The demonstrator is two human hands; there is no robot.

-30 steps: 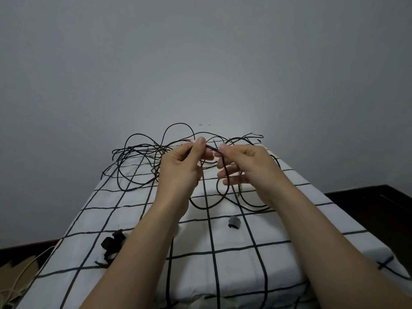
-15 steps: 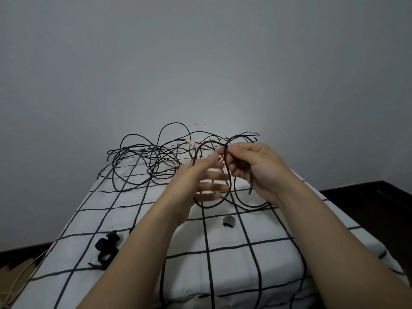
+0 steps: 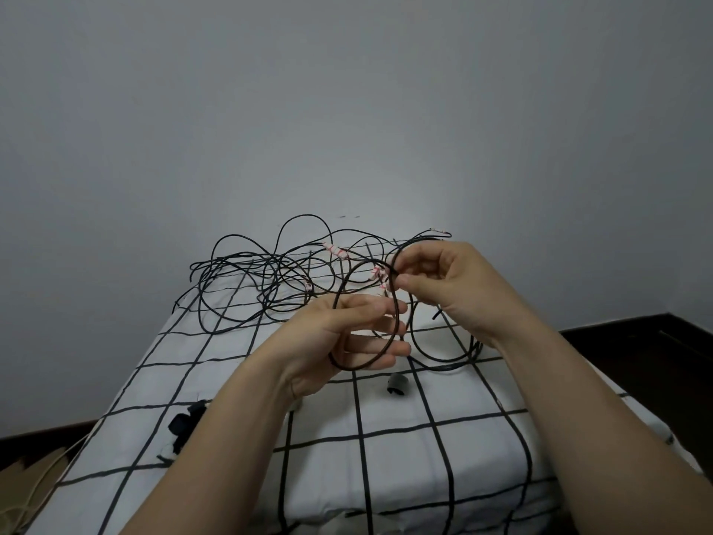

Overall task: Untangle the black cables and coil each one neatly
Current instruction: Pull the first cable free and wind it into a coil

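A tangle of thin black cables (image 3: 247, 281) lies at the far end of the table, with pink-white tape marks on some strands. My right hand (image 3: 447, 287) pinches one black cable near the top of a round loop (image 3: 341, 291). That loop passes around the straight fingers of my left hand (image 3: 347, 337), which is held flat inside it. More loops of the same cable (image 3: 443, 355) hang below my right hand and rest on the cloth.
The table wears a white cloth with a black grid (image 3: 386, 457). A small grey strap roll (image 3: 396, 384) lies in the middle, a black strap bundle (image 3: 185, 422) at the left. A plain grey wall stands behind. Dark floor shows on both sides.
My left hand let go of its pinch, opened flat and dropped lower inside the loop. My right hand rose slightly to the right, still pinching the cable, and the loop widened.
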